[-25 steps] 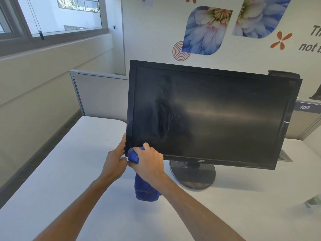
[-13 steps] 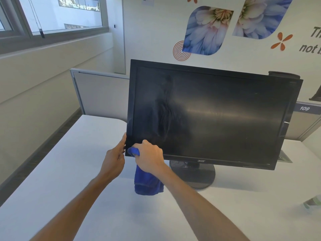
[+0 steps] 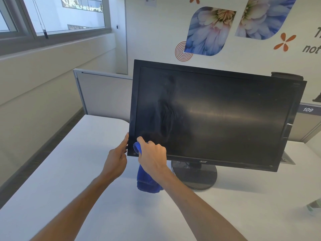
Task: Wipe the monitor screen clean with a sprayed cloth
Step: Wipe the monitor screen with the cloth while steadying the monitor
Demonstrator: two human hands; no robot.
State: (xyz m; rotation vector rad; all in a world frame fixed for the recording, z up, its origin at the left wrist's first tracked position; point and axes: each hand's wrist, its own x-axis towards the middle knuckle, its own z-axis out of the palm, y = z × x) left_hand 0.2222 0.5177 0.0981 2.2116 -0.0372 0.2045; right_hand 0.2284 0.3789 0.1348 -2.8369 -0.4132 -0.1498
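Observation:
A black monitor (image 3: 225, 115) with a dark, streaked screen stands on a round base (image 3: 196, 176) on the white desk. My right hand (image 3: 152, 159) is shut on a blue cloth (image 3: 145, 181) and presses its top fold against the screen's lower left corner; the rest of the cloth hangs down below the bezel. My left hand (image 3: 116, 159) rests against the monitor's lower left edge, fingers along the bezel, steadying it. Wipe smears run down the left part of the screen.
The white desk (image 3: 69, 171) spreads around the monitor. A grey partition (image 3: 102, 94) stands behind it, a window is at the upper left. At the desk's far right edge lies part of a pale object (image 3: 314, 206).
My right hand with the cloth has crept slightly up onto the screen's lower left corner. My left hand has stayed on the monitor's edge.

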